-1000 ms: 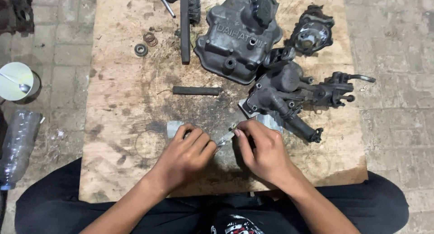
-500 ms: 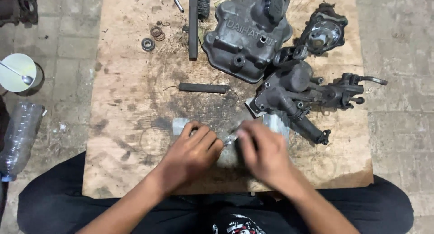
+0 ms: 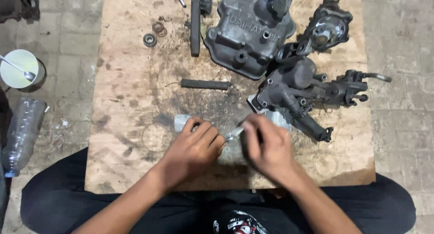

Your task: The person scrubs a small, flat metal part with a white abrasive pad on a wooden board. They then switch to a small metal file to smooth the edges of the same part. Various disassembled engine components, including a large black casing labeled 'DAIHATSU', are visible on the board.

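Both hands meet low on the wooden board (image 3: 126, 80), over a small flat silvery metal piece (image 3: 235, 133). The left hand (image 3: 192, 151) is curled down, fingers pinning one end of the piece; the right hand (image 3: 267, 148) pinches the other end — blurred, so its exact grip is unclear. To do this well, I judge: press the piece flat and keep clear of the grimy engine parts (image 3: 307, 91) just beyond — 2 steady hands.

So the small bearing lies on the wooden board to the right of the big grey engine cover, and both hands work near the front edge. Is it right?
Not quite. In the head view the small bearing lies to the left of the big grey engine cover, not the right. The rest holds: it is on the wooden board, and the left hand and right hand work near the front edge.
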